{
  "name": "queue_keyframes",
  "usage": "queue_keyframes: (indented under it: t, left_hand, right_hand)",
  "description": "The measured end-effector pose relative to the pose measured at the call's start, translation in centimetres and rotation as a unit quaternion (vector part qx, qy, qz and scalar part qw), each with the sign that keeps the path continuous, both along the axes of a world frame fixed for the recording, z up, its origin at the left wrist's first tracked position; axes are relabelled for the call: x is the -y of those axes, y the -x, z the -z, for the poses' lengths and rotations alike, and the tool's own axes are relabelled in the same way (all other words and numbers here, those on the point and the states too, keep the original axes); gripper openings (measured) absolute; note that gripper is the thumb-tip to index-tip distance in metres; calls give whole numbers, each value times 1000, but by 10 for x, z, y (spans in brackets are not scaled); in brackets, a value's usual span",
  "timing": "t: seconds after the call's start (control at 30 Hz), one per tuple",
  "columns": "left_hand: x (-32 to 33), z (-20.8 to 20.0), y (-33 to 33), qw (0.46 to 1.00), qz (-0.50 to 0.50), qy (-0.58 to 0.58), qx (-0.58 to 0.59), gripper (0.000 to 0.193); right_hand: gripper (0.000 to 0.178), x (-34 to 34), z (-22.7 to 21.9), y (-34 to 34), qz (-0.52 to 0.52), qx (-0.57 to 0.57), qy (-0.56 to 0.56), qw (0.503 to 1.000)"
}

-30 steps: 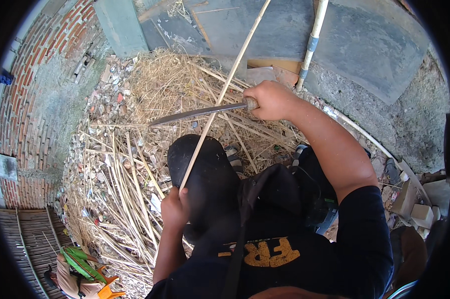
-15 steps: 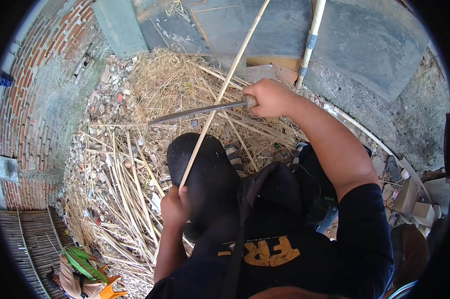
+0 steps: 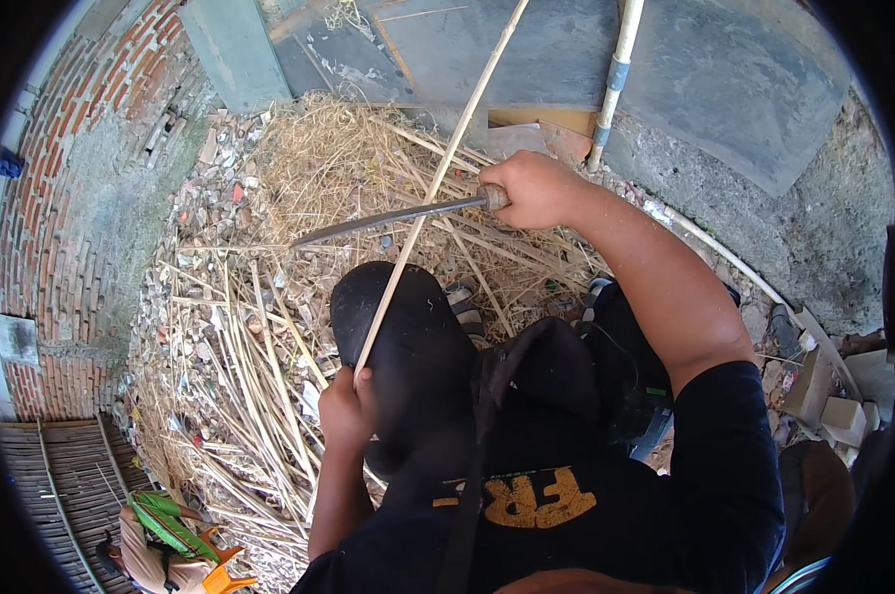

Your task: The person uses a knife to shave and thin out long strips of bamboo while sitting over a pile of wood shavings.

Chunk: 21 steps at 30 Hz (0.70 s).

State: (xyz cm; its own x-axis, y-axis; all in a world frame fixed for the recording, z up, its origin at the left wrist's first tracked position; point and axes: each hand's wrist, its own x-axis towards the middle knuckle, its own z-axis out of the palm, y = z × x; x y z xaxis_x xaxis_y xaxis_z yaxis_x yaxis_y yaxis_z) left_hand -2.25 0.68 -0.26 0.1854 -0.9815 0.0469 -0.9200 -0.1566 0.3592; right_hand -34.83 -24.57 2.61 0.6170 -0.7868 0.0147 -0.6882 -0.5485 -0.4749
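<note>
My left hand (image 3: 347, 411) is wrapped round the lower end of a long, thin, pale bamboo stick (image 3: 467, 111). The stick rises at a slant past my bent knee and runs out at the top of the view. In my right hand (image 3: 539, 191) is a machete (image 3: 373, 222), gripped by its short handle. Its dark, narrow blade points left and lies across the stick at about mid-length. Whether the edge is touching or just beside the stick, I cannot tell. Below the blade is my dark-clad knee (image 3: 398, 327).
Dry straw (image 3: 319, 158) and many cut sticks (image 3: 259, 366) cover the rubble underfoot. A brick wall (image 3: 71, 218) stands left, grey panels (image 3: 725, 89) ahead with a white pipe (image 3: 616, 84). Another person (image 3: 155, 554) sits on an orange chair (image 3: 228, 572) at lower left.
My right hand and the machete have shifted very slightly left and up. My left hand keeps its hold on the bamboo stick, almost unmoved.
</note>
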Motion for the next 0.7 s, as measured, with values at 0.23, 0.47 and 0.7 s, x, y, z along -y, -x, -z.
queue_keyframes:
  t: [0.23, 0.47, 0.7]
  left_hand:
    - [0, 2, 0, 1000, 9, 20, 5, 41]
    - [0, 2, -2, 1000, 6, 16, 1, 42]
    - [-1, 3, -2, 1000, 12, 24, 6, 42]
  right_hand:
    - [23, -1, -3, 0, -2, 0, -8, 1000]
    - [23, -1, -5, -1, 0, -9, -23, 1000]
    - [23, 1, 1, -1, -3, 2, -15, 1000]
